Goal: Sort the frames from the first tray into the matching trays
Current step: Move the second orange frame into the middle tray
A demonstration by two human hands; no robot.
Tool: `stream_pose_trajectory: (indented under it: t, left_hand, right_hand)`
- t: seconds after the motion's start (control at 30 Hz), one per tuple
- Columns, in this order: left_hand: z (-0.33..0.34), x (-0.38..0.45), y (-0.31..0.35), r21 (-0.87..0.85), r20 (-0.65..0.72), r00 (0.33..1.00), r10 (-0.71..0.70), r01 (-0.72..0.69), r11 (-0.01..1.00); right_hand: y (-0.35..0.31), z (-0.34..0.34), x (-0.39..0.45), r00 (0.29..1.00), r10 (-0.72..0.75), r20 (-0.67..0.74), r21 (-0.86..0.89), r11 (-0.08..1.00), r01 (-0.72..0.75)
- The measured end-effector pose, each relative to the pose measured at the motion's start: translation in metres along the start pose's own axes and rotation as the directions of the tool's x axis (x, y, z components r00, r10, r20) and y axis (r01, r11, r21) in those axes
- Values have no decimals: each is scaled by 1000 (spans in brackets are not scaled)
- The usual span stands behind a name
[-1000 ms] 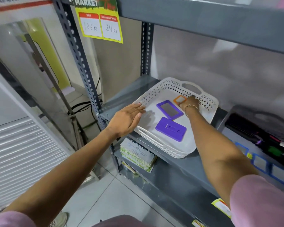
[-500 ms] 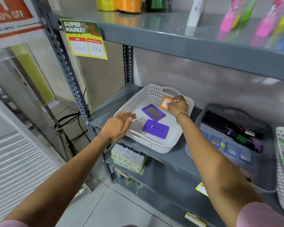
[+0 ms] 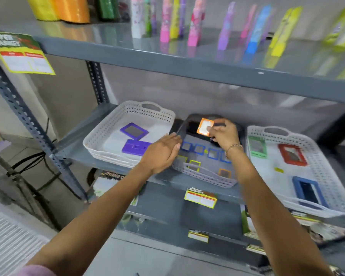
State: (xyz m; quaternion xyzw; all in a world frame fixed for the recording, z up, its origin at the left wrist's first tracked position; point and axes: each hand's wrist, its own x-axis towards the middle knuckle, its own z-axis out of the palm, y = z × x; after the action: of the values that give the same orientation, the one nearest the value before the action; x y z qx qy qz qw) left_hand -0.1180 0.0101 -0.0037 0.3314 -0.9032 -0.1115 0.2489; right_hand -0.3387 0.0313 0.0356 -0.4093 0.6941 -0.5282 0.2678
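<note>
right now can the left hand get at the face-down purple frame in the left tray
Probably yes. The left hand is open, holds nothing, and hovers just right of the purple frame lying near the white tray front edge; nothing sits between them.

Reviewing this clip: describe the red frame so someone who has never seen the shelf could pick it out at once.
On the grey middle shelf stand three trays; go to the white perforated tray farthest right. The red frame lies flat near its back, right of a green frame and above a blue frame. It is the only red one there, and lies landscape, not upright.
</note>
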Motion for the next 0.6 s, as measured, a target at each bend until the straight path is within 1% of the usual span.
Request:
stream_pose_trajectory:
  t: [0.07,0.13,0.23,0.33,0.5,0.6]
  left_hand:
    - [14,6,12,19,9,1000,4,-4,1000]
    - [27,10,19,51,49,998,27,-30,998]
    - [41,6,20,100,108,993,56,-66,993]
    - [48,-3,15,117,141,988,57,-74,990]
    - [48,-6,12,121,165,985,55,-76,990]
    - [49,-7,14,127,163,985,49,-70,989]
  right_hand:
    - [7,-26,-6,999,40,-31,-42,998,-41]
    - [17,-46,-13,996,77,-56,-99,992,-82]
    - [34,-59,-24,989,145,-37,-169,974,-149]
    - [47,-61,-32,976,216,11,-224,952,-208]
    - [55,-49,-32,958,277,70,-294,924,-245]
    - [57,-42,-26,932,346,108,-401,873,-278]
